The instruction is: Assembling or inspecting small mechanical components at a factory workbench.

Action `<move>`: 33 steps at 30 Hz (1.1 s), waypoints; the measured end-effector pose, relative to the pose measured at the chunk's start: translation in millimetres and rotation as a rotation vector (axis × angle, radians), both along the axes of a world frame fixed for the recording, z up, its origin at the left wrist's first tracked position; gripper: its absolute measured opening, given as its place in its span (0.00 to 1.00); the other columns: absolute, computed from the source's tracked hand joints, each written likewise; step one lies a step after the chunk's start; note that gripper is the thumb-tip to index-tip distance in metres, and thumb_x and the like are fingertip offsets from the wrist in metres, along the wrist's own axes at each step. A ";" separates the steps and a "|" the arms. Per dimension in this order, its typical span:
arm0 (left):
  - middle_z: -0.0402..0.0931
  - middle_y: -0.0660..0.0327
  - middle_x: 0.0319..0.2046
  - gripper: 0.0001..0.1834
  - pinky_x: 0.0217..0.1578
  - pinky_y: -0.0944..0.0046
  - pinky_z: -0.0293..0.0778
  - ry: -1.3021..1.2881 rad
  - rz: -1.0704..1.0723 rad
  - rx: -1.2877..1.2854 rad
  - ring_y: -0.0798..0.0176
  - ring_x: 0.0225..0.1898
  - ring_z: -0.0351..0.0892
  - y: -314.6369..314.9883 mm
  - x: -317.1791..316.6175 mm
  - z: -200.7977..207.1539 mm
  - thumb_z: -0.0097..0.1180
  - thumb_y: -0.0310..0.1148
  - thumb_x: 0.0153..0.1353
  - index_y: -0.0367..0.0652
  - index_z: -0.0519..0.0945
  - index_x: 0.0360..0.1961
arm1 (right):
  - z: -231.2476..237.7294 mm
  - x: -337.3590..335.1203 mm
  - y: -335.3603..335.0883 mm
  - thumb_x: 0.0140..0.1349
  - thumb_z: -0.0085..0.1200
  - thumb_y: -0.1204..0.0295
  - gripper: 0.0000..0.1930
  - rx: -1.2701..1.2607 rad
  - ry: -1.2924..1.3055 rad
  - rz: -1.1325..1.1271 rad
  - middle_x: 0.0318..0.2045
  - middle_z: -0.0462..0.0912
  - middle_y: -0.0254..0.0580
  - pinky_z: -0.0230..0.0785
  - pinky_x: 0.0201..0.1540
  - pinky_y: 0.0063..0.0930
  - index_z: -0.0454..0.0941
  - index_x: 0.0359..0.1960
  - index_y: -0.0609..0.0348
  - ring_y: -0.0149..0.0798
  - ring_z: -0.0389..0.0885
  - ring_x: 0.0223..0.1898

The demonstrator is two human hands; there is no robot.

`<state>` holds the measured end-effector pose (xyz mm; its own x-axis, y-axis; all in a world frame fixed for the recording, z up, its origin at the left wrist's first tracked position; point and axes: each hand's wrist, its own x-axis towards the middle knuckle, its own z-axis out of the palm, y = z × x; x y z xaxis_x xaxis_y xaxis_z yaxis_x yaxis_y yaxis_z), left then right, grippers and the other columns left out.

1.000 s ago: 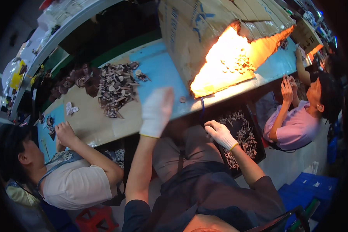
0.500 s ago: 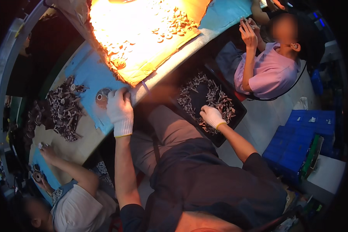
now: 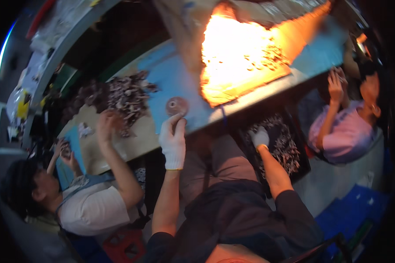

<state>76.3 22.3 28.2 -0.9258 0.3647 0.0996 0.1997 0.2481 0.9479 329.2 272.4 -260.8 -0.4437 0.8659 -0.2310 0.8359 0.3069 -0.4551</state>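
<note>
A round reddish disc with a pale ring at its centre [image 3: 177,105] lies on the blue sheet of the bench. My left hand [image 3: 172,142], in a white knit glove, is at the disc's near edge. Its thumb and fingertips come together in a pinch; whatever may be between them is too small to make out. Down to the right, a black tray [image 3: 299,173] holds many small, slim metal-looking parts. My gloved right hand [image 3: 260,137] reaches into its far left end, fingers curled down among the parts; their tips are hidden.
Brightly lit cardboard [image 3: 232,94] with small ring-shaped parts lies right of the disc. A heap of small parts [image 3: 129,96] sits to its left. One co-worker [image 3: 96,210] reaches over the bench at left; another [image 3: 338,131] sits at right. Blue crates [image 3: 351,210] stand lower right.
The whole view has swung, so the scene appears shifted right. My left hand has drawn back to the disc's near edge. My right hand has moved from mid-tray to its far left end.
</note>
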 end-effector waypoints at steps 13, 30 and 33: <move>0.87 0.64 0.35 0.16 0.35 0.73 0.73 -0.438 0.013 0.218 0.75 0.32 0.78 15.0 -75.0 11.1 0.66 0.35 0.70 0.33 0.85 0.51 | 80.4 49.7 4.0 0.71 0.65 0.58 0.22 -0.083 0.122 -0.187 0.47 0.90 0.58 0.78 0.55 0.45 0.79 0.56 0.61 0.55 0.89 0.47; 0.86 0.63 0.36 0.17 0.33 0.70 0.75 -0.440 -0.072 0.148 0.74 0.30 0.78 13.3 -79.4 16.2 0.61 0.35 0.71 0.33 0.86 0.53 | 314.7 -196.0 -106.7 0.74 0.58 0.57 0.32 -0.267 0.662 0.474 0.54 0.86 0.54 0.77 0.57 0.45 0.65 0.73 0.57 0.50 0.87 0.52; 0.85 0.64 0.36 0.17 0.33 0.72 0.75 -0.422 -0.074 0.163 0.75 0.31 0.77 11.3 -79.8 10.7 0.61 0.35 0.73 0.33 0.85 0.54 | 318.9 -238.8 -112.2 0.74 0.57 0.56 0.33 -0.097 0.560 0.475 0.60 0.83 0.59 0.74 0.63 0.48 0.63 0.74 0.59 0.59 0.85 0.59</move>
<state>-3.5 33.6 38.9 -0.8697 0.4425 -0.2188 -0.2006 0.0881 0.9757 90.3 160.2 58.1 -0.8392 0.5387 0.0741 0.2579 0.5143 -0.8179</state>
